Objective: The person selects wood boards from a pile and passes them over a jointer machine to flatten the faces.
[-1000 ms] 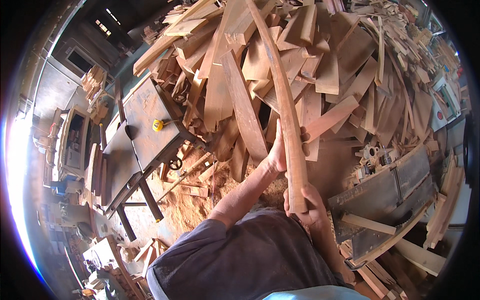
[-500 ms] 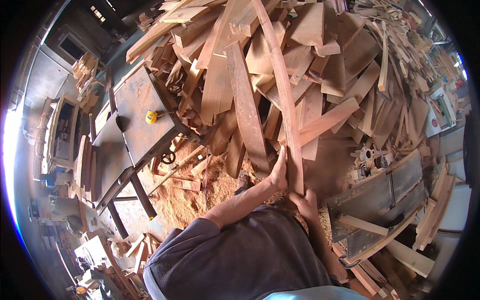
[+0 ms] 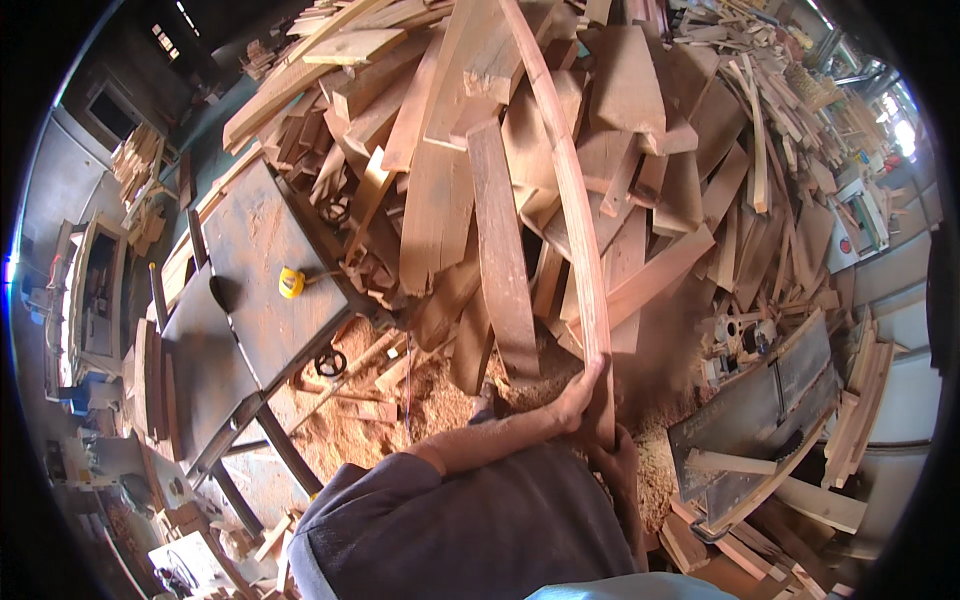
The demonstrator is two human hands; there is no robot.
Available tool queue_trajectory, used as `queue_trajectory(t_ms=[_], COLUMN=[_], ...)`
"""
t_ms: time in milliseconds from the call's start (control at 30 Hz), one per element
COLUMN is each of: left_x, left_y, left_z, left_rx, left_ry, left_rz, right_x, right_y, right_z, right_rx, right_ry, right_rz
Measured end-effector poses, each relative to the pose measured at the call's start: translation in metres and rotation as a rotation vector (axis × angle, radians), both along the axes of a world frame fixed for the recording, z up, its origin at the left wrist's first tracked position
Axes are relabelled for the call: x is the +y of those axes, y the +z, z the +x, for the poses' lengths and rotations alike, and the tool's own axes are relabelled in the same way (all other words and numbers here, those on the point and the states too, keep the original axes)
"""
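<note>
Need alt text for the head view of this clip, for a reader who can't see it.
Both hands, left hand and right hand, grip the near end of a long wooden strip lying up over a heap of offcut boards. A yellow tape measure sits on the saw table to the left.

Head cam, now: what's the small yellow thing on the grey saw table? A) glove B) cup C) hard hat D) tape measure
D: the small yellow object is a compact rounded case with a thin strip leading off it, lying on the grey saw table, well left of both hands holding the long plank.
</note>
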State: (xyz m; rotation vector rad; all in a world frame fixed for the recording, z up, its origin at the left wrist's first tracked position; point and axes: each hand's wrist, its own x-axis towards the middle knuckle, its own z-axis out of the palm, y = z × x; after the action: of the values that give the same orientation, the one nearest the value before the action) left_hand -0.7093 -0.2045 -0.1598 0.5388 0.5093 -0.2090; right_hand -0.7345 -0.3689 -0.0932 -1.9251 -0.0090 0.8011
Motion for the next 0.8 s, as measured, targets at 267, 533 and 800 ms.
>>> queue_trajectory(t_ms=[267,533,800], left_x=[0.019,0.08,0.169], left_y=[0.004,-0.013,0.041], left_z=[-0.004,0.041,0.124], left_rx=[-0.027,-0.049,-0.102], left_ry=[0.007,-0.002,0.079], left_rz=[0.031,0.342,0.392], right_x=[0.027,0.076,0.122], right_y=[0.006,-0.015,0.012], right_z=[-0.025,0.003,0.015], right_rx=[-0.063,-0.054,-0.096], right_ry=[-0.188,-0.157,-0.239], right_rz=[0.055,0.277,0.5])
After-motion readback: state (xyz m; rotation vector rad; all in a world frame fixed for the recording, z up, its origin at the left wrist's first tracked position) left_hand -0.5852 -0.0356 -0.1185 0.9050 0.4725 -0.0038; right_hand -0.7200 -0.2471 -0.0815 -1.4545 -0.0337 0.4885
